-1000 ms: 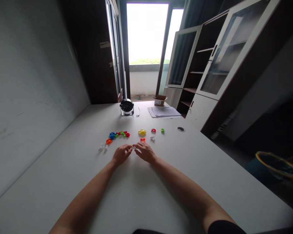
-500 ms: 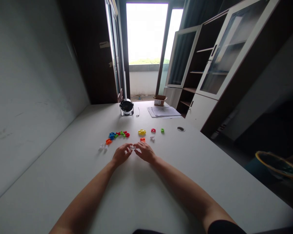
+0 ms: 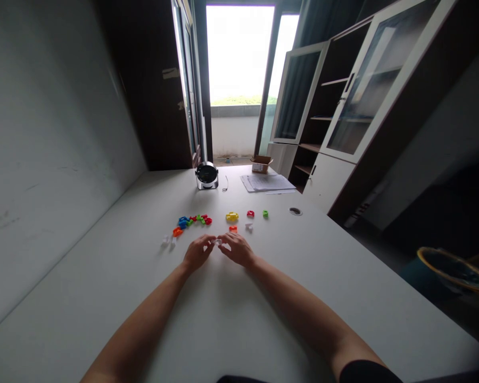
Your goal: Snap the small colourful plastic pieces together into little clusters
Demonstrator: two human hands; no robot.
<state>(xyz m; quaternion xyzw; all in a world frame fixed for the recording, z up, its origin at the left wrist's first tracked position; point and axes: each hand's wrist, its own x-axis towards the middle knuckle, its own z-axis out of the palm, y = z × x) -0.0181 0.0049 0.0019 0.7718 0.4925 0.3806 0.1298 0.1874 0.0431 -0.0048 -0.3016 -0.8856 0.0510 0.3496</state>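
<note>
Both my left hand [image 3: 198,252] and my right hand [image 3: 237,249] are closed with their fingertips on a small white plastic piece [image 3: 216,242] between them, partly hidden by the fingers. Just beyond my right hand lies an orange piece [image 3: 233,229]. Behind it sits a yellow piece [image 3: 232,216], with a red piece [image 3: 250,213], a green piece [image 3: 265,213] and another white piece [image 3: 249,226] to the right. Left of my hands lie blue pieces [image 3: 182,222], an orange one [image 3: 178,231], several red and green ones, and white pieces [image 3: 173,242].
A round black device on a silver stand [image 3: 206,175] stands at the back of the white table [image 3: 239,319]. Paper sheets [image 3: 268,182] and an open cardboard box [image 3: 261,164] are at the far right, near a cable hole [image 3: 296,211]. A wall [image 3: 43,159] borders the left side.
Almost nothing differs. My fingers have shifted very slightly around the white piece; the loose pieces on the table stay where they were.
</note>
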